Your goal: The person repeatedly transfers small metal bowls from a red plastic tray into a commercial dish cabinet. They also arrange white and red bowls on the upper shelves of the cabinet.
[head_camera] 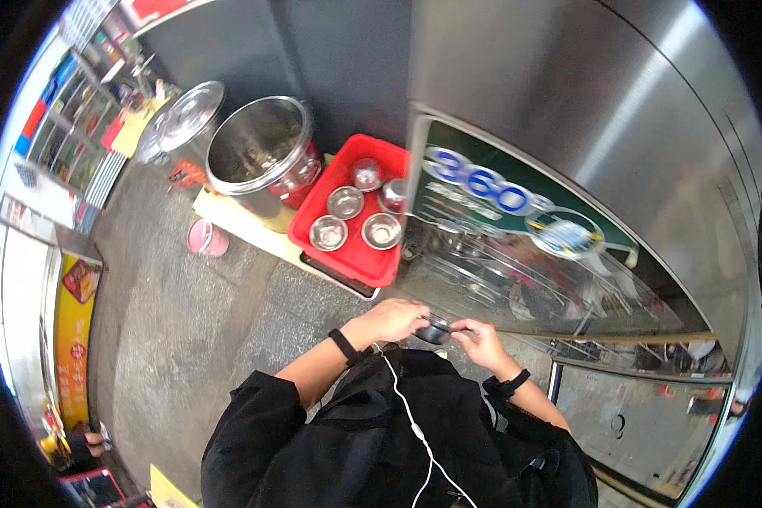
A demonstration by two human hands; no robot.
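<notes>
Close in front of my body, a small dark metal bowl (434,333) is held between both hands. My left hand (397,319) grips its left side, with the fingers curled over the rim. Thumb and fingers of my right hand (479,341) pinch the opposite side. Beyond my hands stands a red plastic basin (373,272). Several small stainless steel bowls lie in it; an open-side-up bowl (381,230) is near its right edge, and another bowl (366,174) at the back appears upside down.
A large steel pot (247,184) and a lidded metal pot (190,117) stand left of the basin. On the floor is a pink bucket (207,239). A glass-fronted steel cabinet (521,82) rises on the right. Part of a person (79,444) shows at lower left.
</notes>
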